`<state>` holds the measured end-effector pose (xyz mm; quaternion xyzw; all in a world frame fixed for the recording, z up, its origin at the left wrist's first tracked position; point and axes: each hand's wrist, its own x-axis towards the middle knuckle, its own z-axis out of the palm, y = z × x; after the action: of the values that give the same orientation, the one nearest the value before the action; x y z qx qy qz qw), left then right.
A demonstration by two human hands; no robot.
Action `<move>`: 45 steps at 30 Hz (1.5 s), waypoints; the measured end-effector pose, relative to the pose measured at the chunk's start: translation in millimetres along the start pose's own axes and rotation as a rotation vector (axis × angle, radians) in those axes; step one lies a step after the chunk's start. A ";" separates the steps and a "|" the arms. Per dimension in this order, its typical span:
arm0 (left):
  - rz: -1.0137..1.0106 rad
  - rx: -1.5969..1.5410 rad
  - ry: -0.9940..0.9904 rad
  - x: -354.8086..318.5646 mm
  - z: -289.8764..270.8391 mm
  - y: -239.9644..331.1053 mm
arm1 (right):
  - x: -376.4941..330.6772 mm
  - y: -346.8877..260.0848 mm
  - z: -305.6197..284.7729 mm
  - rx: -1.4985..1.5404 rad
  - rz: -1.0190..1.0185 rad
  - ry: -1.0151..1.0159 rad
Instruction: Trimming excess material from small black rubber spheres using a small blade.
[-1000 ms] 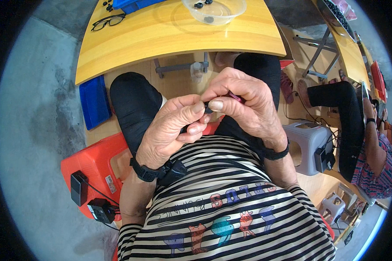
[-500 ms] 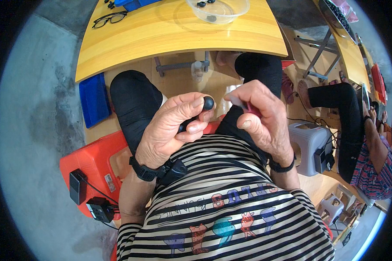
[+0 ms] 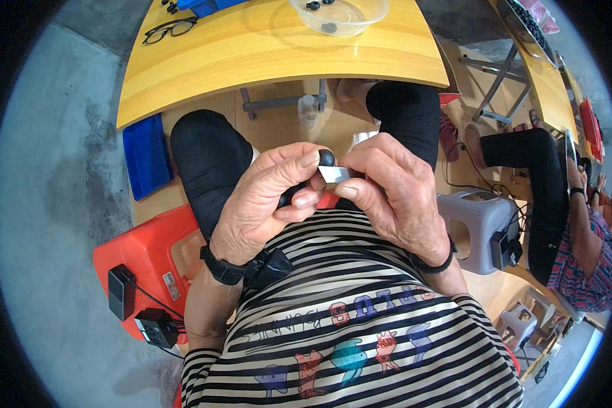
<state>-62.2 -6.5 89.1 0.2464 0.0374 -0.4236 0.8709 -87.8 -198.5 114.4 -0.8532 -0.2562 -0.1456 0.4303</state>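
Above my lap, my left hand is closed, pinching a black round-headed piece between thumb and fingers. More black shows under the curled fingers; whether it belongs to the same piece I cannot tell. My right hand grips a small flat metal blade between thumb and forefinger. The blade lies against the lower edge of the round head, or just in front of it. Its other end is hidden in the right fingers.
Ahead is a yellow table bearing eyeglasses, a clear plastic bowl with black pieces and a blue container. A blue tray stands at left, a red stool beside me. At right are a grey stool and another person.
My right hand has moved left and turned, bringing the blade up to the black piece. The left hand has stayed nearly still.
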 end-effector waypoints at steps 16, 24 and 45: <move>0.011 0.014 0.020 -1.0 -1.5 -1.8 | 0.3 3.1 2.5 -0.014 0.014 0.022; 0.003 0.061 -0.004 -4.8 -5.3 -3.4 | 0.7 9.9 9.5 -0.029 0.004 0.103; 0.010 0.099 0.065 -1.7 -6.6 -2.9 | 14.0 16.9 22.8 0.538 0.171 0.032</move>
<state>-64.5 -3.8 82.6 0.3028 0.0433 -0.4122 0.8582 -66.1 -184.1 96.4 -0.7244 -0.2062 -0.0489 0.6560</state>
